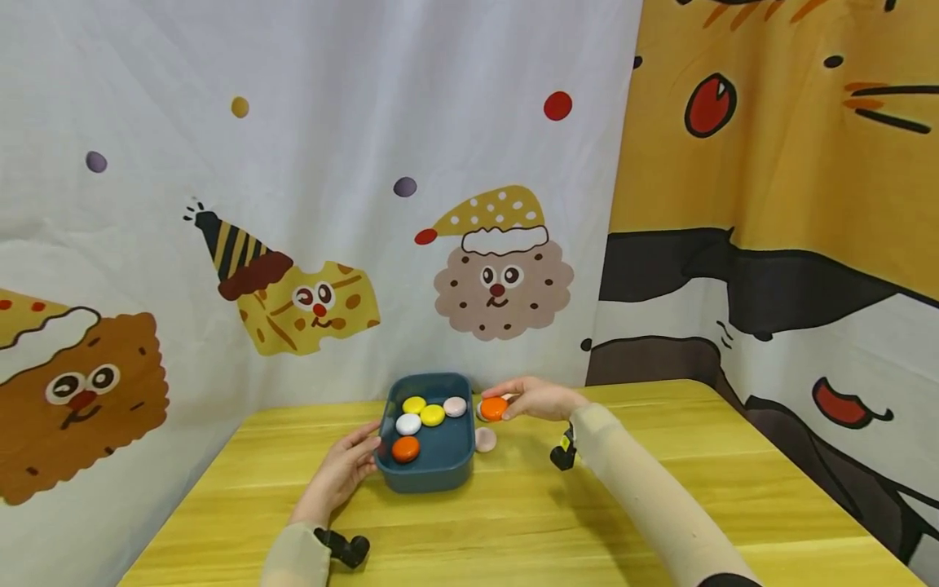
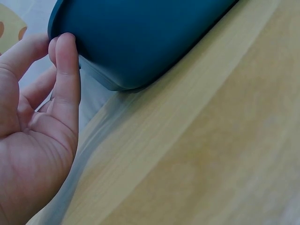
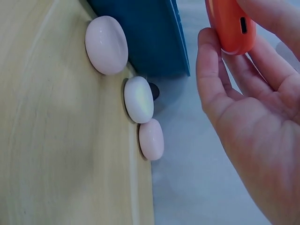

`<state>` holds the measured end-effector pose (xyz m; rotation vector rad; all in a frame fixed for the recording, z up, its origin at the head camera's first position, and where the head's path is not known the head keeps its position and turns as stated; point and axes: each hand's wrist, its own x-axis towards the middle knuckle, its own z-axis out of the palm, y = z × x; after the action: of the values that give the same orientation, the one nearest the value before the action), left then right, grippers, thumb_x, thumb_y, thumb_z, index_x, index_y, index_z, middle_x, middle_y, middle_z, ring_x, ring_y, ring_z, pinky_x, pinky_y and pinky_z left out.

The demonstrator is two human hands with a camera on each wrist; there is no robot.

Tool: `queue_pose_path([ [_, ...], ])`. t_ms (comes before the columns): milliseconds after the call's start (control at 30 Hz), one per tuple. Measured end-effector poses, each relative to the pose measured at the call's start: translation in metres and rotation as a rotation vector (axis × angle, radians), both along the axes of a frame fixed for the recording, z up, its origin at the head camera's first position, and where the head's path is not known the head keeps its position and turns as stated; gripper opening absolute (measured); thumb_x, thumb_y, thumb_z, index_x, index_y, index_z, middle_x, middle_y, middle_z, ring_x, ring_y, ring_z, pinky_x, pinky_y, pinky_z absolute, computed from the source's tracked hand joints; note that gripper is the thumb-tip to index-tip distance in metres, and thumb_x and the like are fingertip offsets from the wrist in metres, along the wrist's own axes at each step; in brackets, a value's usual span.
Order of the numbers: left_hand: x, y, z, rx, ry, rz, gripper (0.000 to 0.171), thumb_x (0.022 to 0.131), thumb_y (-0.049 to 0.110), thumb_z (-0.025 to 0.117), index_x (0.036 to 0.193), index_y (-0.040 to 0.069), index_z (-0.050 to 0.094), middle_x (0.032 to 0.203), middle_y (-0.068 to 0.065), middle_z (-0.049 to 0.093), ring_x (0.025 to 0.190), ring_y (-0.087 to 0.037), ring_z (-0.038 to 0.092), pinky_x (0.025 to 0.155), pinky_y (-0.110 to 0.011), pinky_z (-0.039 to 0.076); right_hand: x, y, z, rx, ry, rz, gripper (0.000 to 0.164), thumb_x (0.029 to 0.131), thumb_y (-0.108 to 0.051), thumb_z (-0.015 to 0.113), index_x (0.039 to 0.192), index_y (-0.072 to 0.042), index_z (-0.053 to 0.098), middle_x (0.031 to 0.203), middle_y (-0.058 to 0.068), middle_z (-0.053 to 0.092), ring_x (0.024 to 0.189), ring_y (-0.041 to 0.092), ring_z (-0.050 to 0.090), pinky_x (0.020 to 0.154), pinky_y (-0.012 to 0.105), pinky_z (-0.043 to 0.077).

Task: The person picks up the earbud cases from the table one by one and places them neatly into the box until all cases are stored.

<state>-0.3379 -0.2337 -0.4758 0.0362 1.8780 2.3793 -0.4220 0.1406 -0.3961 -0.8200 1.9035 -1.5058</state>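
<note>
My right hand (image 1: 539,398) pinches a glossy orange rounded case (image 1: 495,408) by its edge, just beyond the bin's right side. In the right wrist view the orange case (image 3: 232,28) shows a small dark slot like a charging port, and the fingers (image 3: 213,70) support it. With its fingertips, my left hand (image 1: 345,469) touches the left wall of a dark blue bin (image 1: 429,483), near the rim. Inside the bin lie several similar rounded pieces: yellow (image 1: 433,416), white (image 1: 408,424), pale pink (image 1: 455,407) and orange (image 1: 406,449).
Along the bin's right side, a pale pink piece (image 3: 107,45), a white piece (image 3: 139,100) and another pinkish piece (image 3: 152,139) sit on the wooden table (image 1: 513,530). A printed curtain (image 1: 330,163) hangs behind the table's far edge. Each wrist carries a small black device.
</note>
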Motion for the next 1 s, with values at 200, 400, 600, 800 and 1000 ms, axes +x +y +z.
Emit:
queue_pose_path([
  [200, 0.0, -0.001, 0.0, 0.001, -0.005, -0.005, 0.058, 0.097, 0.009, 0.059, 0.149, -0.001, 0.034, 0.092, -0.001, 0.055, 0.061, -0.007, 0.054, 0.062, -0.021, 0.052, -0.001, -0.005, -0.003, 0.02, 0.02, -0.002, 0.056, 0.088, 0.004, 0.063, 0.14, 0.008, 0.045, 0.136, 0.015, 0.052, 0.109, 0.021, 0.057, 0.099, 0.039, 0.044],
  [400, -0.001, -0.004, 0.001, 0.003, -0.005, 0.001, 0.059, 0.097, 0.011, 0.059, 0.149, 0.0, 0.034, 0.09, -0.001, 0.055, 0.061, -0.008, 0.055, 0.062, -0.022, 0.052, -0.004, -0.012, 0.002, 0.048, 0.042, -0.006, 0.056, 0.088, 0.003, 0.063, 0.141, 0.007, 0.045, 0.133, 0.012, 0.054, 0.108, 0.021, 0.057, 0.1, 0.042, 0.043],
  [600, -0.002, -0.003, 0.0, 0.009, -0.004, 0.006, 0.058, 0.097, 0.009, 0.059, 0.148, -0.001, 0.035, 0.09, -0.001, 0.056, 0.061, -0.007, 0.056, 0.061, -0.021, 0.052, -0.007, -0.017, 0.01, 0.093, 0.056, -0.015, 0.055, 0.085, -0.001, 0.069, 0.138, -0.001, 0.053, 0.125, 0.01, 0.059, 0.106, 0.023, 0.06, 0.099, 0.044, 0.044],
  [800, -0.001, -0.002, 0.0, 0.005, 0.001, 0.002, 0.059, 0.096, 0.01, 0.06, 0.148, -0.002, 0.035, 0.093, -0.002, 0.055, 0.062, -0.007, 0.056, 0.061, -0.021, 0.052, -0.01, -0.023, 0.018, 0.126, 0.105, 0.019, 0.052, 0.085, -0.003, 0.067, 0.136, -0.009, 0.057, 0.122, 0.01, 0.063, 0.106, 0.022, 0.06, 0.1, 0.048, 0.043],
  [1000, -0.002, -0.001, 0.001, 0.007, -0.009, -0.009, 0.059, 0.097, 0.011, 0.06, 0.149, 0.0, 0.035, 0.092, -0.003, 0.056, 0.063, -0.008, 0.057, 0.063, -0.022, 0.052, -0.013, -0.033, 0.022, 0.165, 0.133, 0.047, 0.053, 0.086, -0.003, 0.067, 0.137, -0.011, 0.056, 0.127, 0.006, 0.062, 0.11, 0.02, 0.059, 0.1, 0.049, 0.043],
])
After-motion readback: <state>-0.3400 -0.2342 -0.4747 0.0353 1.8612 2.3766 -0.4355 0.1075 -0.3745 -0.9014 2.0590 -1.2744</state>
